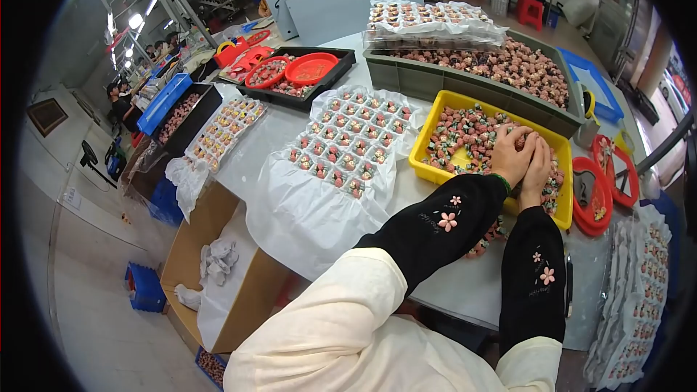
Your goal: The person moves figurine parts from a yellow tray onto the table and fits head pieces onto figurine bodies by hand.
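On the table (465,284), a pocketed tray (339,143) lies beyond the left edge of the yellow bin (426,166); its pockets presumably keep pieces apart. Within the bin, whose walls likely stop rolling, sit small loose pieces (454,134), pinkish-red with dark and pale patches. Nearer its right edge, the left hand (511,156) and right hand (536,173) meet among them, fingers bent; whether they grip any, I cannot tell.

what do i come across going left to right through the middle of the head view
Wall frame → left filled tray → centre filled tray → yellow bin → red trays.
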Motion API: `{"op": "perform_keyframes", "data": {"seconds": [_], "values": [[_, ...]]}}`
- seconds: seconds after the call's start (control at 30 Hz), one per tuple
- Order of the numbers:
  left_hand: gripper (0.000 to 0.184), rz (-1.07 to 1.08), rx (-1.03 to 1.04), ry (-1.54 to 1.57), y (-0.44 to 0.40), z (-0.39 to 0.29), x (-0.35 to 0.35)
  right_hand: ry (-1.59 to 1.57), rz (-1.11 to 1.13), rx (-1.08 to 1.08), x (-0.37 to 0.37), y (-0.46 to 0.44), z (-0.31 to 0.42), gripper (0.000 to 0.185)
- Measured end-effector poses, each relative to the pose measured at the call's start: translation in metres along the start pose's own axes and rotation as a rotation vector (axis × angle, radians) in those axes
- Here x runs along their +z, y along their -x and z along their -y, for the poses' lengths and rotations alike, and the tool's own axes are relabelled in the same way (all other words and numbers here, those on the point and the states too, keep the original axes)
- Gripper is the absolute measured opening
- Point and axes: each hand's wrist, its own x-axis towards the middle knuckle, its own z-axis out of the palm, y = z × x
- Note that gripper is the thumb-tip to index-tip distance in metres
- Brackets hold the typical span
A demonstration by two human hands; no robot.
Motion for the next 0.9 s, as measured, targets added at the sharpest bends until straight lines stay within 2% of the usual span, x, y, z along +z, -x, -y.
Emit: {"op": "perform_keyframes", "data": {"seconds": [0.03,0.1,0.17,0.2,0.23,0.3,0.33,0.37,0.5,0.6,0.63,0.7,0.77,0.83,0.9], "values": [[0.022,-0.014,0.029,-0.003,0.001,-0.010,-0.003,0.004,0.001,0.007,0.000,0.000,-0.001,0.035],[0.019,-0.010,0.085,0.039,0.001,-0.017,-0.003,0.024,-0.030,-0.195,-0.005,-0.004,-0.007,0.033],[0.017,-0.031,0.161,0.059,-0.002,-0.022,-0.001,0.006,-0.072,-0.243,-0.006,-0.005,0.003,0.031],[0.017,0.080,0.113,0.113,-0.001,-0.042,-0.013,0.012,-0.080,-0.261,-0.005,0.002,0.027,0.030],[0.016,-0.002,0.272,0.135,0.000,-0.039,-0.009,-0.067,-0.087,-0.264,-0.007,0.012,0.045,0.028],[0.012,0.058,0.199,0.224,0.017,-0.064,-0.017,0.021,-0.108,-0.324,-0.017,0.025,0.060,0.026],[0.011,-0.014,0.347,0.147,0.023,-0.055,-0.015,-0.013,-0.127,-0.333,-0.022,0.035,0.062,0.025],[0.011,0.009,0.317,0.163,0.037,-0.062,-0.020,0.017,-0.128,-0.331,-0.029,0.050,0.066,0.023],[0.017,0.130,0.182,0.114,0.104,-0.053,-0.035,-0.060,-0.084,-0.151,-0.060,0.111,0.058,0.022],[0.023,0.232,-0.040,0.074,0.140,-0.058,-0.046,-0.081,-0.094,0.067,-0.076,0.146,0.038,0.028],[0.024,0.245,0.023,0.034,0.144,-0.050,-0.046,-0.135,-0.130,0.107,-0.078,0.151,0.031,0.030],[0.024,0.237,0.054,0.022,0.144,-0.052,-0.048,0.082,-0.112,0.062,-0.082,0.152,0.025,0.031],[0.025,0.247,0.029,0.018,0.145,-0.047,-0.049,0.032,-0.115,0.140,-0.076,0.151,0.028,0.032],[0.028,0.269,0.079,-0.032,0.147,-0.036,-0.047,0.091,-0.018,0.135,-0.081,0.145,0.020,0.032],[0.028,0.293,0.057,-0.070,0.147,-0.033,-0.044,0.096,-0.013,0.131,-0.082,0.142,0.013,0.032]]}}
